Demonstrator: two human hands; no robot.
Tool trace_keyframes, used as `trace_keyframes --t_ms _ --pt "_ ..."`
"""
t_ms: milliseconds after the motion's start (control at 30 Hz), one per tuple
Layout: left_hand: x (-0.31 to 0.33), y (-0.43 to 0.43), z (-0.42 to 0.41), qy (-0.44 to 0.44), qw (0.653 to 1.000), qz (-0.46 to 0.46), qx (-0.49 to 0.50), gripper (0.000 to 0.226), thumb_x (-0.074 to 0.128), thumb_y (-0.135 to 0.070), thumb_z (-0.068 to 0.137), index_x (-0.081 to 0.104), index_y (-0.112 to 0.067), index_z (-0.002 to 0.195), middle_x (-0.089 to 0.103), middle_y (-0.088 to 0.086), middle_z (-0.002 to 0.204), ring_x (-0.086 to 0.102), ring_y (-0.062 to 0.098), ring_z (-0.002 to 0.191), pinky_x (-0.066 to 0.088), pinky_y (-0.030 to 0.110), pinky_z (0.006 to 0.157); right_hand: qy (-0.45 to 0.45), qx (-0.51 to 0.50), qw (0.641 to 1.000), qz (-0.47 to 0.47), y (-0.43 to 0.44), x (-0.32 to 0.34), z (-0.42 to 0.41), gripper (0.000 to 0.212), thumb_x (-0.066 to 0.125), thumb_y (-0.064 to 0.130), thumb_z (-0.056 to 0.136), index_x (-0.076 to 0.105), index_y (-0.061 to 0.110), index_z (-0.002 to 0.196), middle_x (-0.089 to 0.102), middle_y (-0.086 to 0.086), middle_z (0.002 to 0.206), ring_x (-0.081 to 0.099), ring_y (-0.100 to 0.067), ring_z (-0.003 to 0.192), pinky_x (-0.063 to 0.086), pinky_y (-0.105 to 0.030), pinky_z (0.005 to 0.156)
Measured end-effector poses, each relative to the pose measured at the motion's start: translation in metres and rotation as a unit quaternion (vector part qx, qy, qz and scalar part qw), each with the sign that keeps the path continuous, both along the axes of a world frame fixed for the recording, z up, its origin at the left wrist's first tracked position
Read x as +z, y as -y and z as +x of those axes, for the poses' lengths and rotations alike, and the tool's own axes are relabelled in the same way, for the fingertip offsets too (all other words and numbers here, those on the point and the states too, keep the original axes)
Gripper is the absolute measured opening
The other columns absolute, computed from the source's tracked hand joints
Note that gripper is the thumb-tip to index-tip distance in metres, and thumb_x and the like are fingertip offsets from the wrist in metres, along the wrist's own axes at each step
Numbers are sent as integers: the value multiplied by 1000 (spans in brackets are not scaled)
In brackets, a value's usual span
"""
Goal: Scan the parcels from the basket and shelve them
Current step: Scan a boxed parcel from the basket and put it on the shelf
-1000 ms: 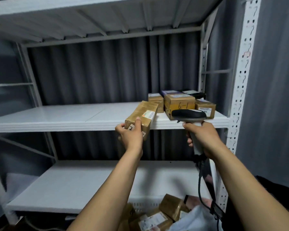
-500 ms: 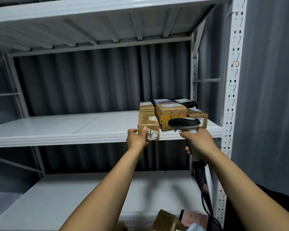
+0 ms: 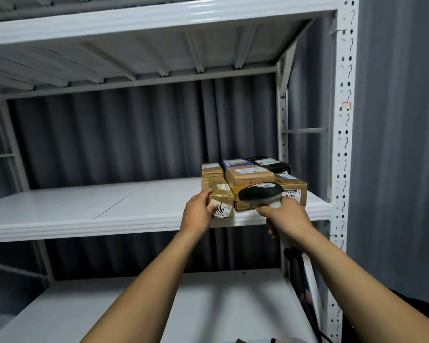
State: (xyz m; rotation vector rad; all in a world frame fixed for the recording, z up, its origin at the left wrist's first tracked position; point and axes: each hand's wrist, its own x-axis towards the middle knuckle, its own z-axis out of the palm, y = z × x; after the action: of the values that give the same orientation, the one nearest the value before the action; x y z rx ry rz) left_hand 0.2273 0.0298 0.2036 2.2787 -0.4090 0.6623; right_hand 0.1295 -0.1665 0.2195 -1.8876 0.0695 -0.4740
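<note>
A single wide-angle view from the person's head faces forward into a white rack [image 3: 342,144] at close range. The middle shelf [image 3: 84,219] crosses the frame just past halfway down and is seen slightly from above; the top shelf [image 3: 134,53] is seen from beneath. Both forearms enter from the bottom edge. The left hand [image 3: 198,214] and right hand [image 3: 287,219] reach the middle shelf's front edge, right of centre.

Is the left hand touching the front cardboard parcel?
Touching. Head view: the left hand grips the cardboard parcel, fingers on its left side, thumb on its label.
</note>
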Motion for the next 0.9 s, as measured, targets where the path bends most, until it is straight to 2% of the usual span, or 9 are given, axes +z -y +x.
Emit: trace_keyframes --t_ms 133,367,533,700,900 --pt "2 8 19 -8 1000 20 21 45 61 -18 93 50 -14 137 62 13 124 54 30 115 40 31 95 -8 -12 1000 4 1 -3 12 22 67 22 85 62 2 93 61 -9 69 55 -21 45 44 -27 46" --pt "2 9 27 -29 999 17 28 50 61 -16 92 45 -13 140 60 17 125 54 32 116 41 32 97 -13 -12 1000 -7 2 -11 12 19 68 21 86 61 3 87 59 -7 61 55 -21 42 44 -28 44" --pt "-14 2 -5 -17 999 18 26 60 63 -13 89 39 -21 143 47 17 132 47 32 123 36 30 101 -20 12 999 -24 1 -19 -16 17 69 22 86 62 7 84 57 -5 58 56 -22 45 46 -29 47" --pt "-64 -8 -50 -51 997 47 21 58 63 -18 91 40 -20 144 39 14 142 41 29 131 31 30 108 -41 23 998 -28 1 -46 -55 12 70 19 85 64 8 87 57 -7 61 53 -21 45 45 -28 44" --pt "-171 -13 -104 -202 972 121 -23 54 62 -25 93 43 -18 142 44 15 142 44 29 129 34 29 104 -109 -2 993 -43 18 -114 -94 14 72 20 83 61 12 79 60 -4 58 52 -16 39 41 -22 40"
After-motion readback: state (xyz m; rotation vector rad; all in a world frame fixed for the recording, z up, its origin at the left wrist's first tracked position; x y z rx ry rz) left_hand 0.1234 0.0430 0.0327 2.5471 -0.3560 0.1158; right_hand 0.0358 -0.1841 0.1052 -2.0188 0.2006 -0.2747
